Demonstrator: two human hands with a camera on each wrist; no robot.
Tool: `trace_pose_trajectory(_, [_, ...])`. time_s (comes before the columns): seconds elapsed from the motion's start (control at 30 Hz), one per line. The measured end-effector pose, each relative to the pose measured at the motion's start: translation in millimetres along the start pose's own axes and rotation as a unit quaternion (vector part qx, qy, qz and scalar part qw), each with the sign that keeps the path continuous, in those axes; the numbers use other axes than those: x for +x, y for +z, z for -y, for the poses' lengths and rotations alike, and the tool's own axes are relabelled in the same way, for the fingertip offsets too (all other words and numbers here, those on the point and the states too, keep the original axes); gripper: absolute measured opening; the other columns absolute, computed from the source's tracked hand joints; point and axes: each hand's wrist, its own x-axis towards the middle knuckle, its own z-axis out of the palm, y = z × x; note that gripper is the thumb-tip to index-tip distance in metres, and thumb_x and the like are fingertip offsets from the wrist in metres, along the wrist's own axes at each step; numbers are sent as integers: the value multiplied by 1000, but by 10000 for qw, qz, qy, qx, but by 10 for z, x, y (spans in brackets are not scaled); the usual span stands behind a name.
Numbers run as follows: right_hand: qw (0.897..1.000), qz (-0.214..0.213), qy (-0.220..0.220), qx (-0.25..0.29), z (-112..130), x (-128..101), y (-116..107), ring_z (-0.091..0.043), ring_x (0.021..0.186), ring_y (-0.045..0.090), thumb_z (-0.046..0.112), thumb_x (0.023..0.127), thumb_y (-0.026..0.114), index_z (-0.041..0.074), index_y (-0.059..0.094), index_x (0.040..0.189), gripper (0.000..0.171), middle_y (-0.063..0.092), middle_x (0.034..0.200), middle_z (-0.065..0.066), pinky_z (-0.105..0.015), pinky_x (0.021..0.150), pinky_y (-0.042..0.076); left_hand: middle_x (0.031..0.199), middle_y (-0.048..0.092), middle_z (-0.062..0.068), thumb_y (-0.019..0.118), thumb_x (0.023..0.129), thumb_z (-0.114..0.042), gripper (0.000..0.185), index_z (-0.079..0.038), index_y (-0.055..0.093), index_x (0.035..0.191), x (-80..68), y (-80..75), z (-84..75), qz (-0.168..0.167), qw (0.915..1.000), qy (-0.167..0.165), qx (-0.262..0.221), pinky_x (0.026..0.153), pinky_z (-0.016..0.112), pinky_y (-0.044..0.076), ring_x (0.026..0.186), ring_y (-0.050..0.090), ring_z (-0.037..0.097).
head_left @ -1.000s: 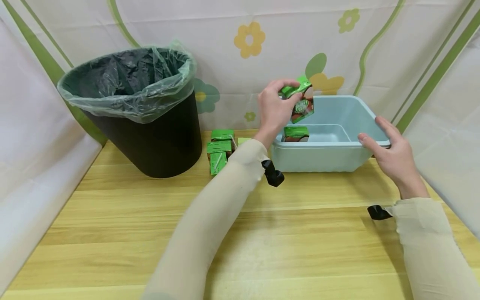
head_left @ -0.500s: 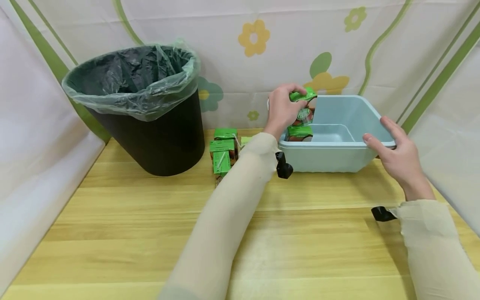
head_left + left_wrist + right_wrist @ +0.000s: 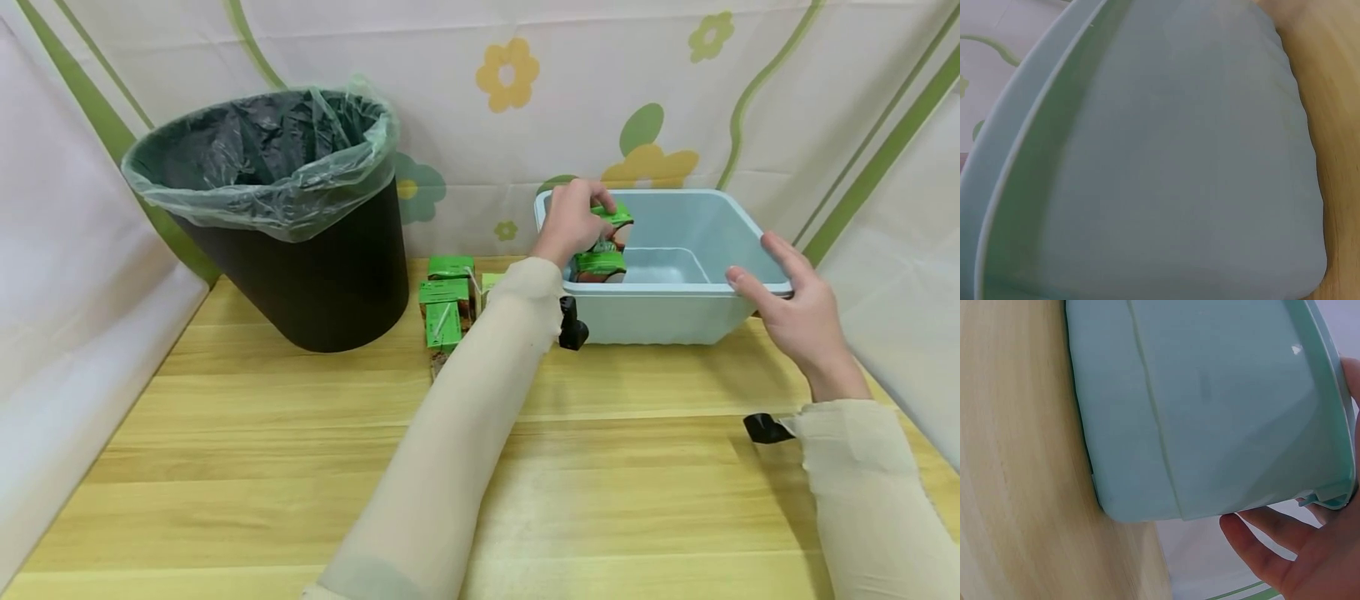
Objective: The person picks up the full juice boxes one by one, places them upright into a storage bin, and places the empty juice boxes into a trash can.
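My left hand (image 3: 573, 223) reaches over the left end of the pale blue plastic bin (image 3: 645, 315). Between its thumb and fingers it pinches a green-topped drink carton (image 3: 617, 217), now low inside the bin. Just in front of that, a second green drink carton (image 3: 600, 265) stands against the near wall. My right hand (image 3: 806, 321) grips the bin's right front corner, thumb over the rim (image 3: 765, 288). In the right wrist view, fingers (image 3: 1260, 550) lie against the outside of the bin's end. Only the bin's outer wall (image 3: 1191, 162) fills the left wrist view; the left hand is out of it.
Several green drink cartons (image 3: 444, 323) with straws stand close together left of the bin, beside a partly hidden yellow-green one (image 3: 490, 281). A black trash can (image 3: 337, 283) with a translucent green liner stands at the back left. A flowered curtain (image 3: 465, 167) borders the wooden table (image 3: 225, 467).
My left hand has moved right and lowered the carton from above the rim into the bin, behind the other carton. My right hand keeps its grip on the corner.
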Motion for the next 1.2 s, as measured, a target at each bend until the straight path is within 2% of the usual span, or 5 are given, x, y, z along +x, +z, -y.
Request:
trace_pose_trajectory(0.27, [10000,-34,-33,-79,13,-1,4,-11,167,1,46,105,61,34,21,170,77,10,177,23,-8,120,24,128,69,2,67,99,3,26,-14,76,117,17,19,-7,436,9984,144,331,81,25,56,110,64,17])
trace_pose_trajectory(0.43, [9999,-28,-35,-120,35,13,9,-12,167,4,46,105,61,32,22,170,77,10,177,21,6,85,36,133,69,0,62,102,2,31,-15,75,124,51,19,-22,709,9946,73,755,92,24,56,123,63,15])
trace_pose_trajectory(0.7, [9999,30,-44,-90,36,12,18,-9,165,4,45,106,60,33,21,171,77,9,177,21,5,83,38,136,71,-5,63,103,-4,28,-18,80,120,65,5,-23,680,9930,-138,955,102,23,53,125,62,10])
trace_pose_trajectory(0.97, [10000,-6,25,0,-14,8,9,-10,160,21,44,105,62,34,22,170,77,10,177,23,3,76,44,121,76,-7,76,100,-28,22,-19,78,120,0,-21,-28,-41,9996,-174,235,96,21,56,116,68,9])
trace_pose_trajectory(1.2, [9999,-49,72,-61,-3,6,3,-3,131,47,44,105,62,34,23,170,77,10,177,22,0,75,48,114,79,-6,80,97,-26,20,-18,78,115,-66,-215,-38,-331,9946,-173,-971,88,18,54,108,69,7])
